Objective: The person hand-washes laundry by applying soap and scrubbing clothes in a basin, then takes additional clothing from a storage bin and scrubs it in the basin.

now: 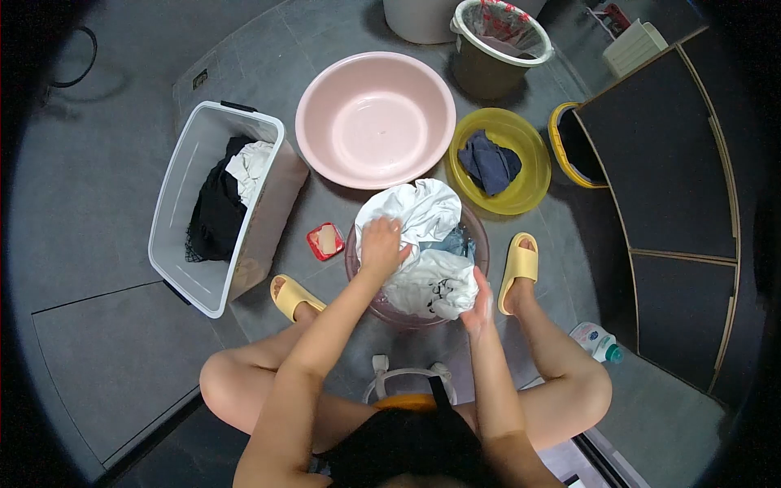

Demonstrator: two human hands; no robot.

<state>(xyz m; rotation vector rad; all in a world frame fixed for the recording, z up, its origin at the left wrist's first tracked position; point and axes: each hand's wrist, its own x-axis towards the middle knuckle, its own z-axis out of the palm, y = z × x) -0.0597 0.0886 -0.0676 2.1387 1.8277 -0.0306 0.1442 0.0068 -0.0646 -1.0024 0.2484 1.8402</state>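
Note:
A white garment [419, 213] with dark printing on its lower part is bunched over a translucent purplish basin [485, 244] on the floor between my feet. My left hand [382, 246] is closed on the upper left part of the cloth, its fingertips partly sunk in the folds. At the lower right, my right hand [479, 307] grips the printed end, with wet or soapy-looking skin at the wrist. Beneath the garment, blue-grey fabric or water [455, 242] shows inside the basin. A bar of soap [327, 239] lies in a red dish left of the basin.
A pink basin [313, 122] stands beyond, beside a yellow basin [541, 163] holding dark cloth [490, 163]. At left is a clear bin [175, 191] with black and white clothes. A lined trash bin [488, 77], dark cabinet [667, 163] and detergent bottle [596, 342] are around.

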